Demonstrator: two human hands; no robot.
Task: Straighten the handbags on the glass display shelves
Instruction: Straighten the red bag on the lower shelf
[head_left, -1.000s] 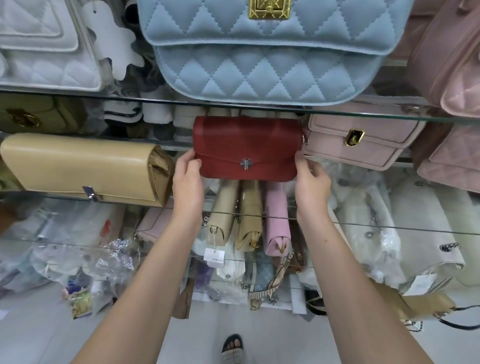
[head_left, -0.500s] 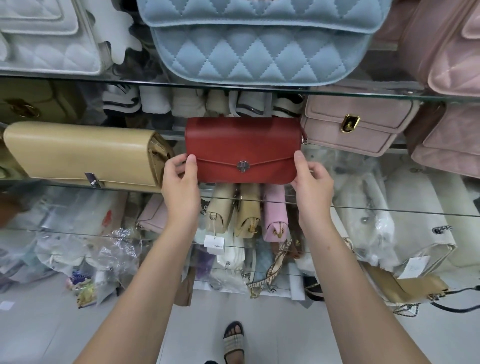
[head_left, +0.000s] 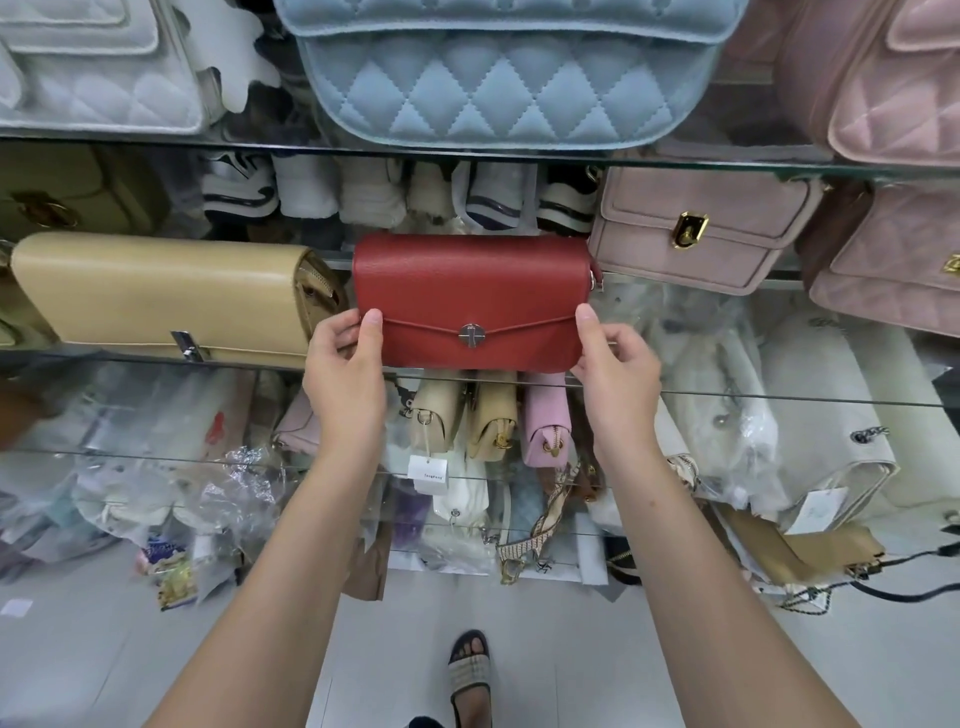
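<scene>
floor (head_left: 571, 675): pale, smooth | glass shelves (head_left: 779, 397): stacked tiers | light: bright, even

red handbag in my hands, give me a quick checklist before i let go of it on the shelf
1. Grip: the left hand and right hand pinch the red handbag at its two ends, thumbs in front: ok.
2. Level: its top edge runs level: ok.
3. Facing: the flap and round clasp face outward: ok.
4. Tan clutch on the left: a narrow gap shows: ok.
5. Pink bag on the right: corners very close: cannot tell.
6. Bottom resting on the glass shelf: hidden by the bag's front: cannot tell.
</scene>
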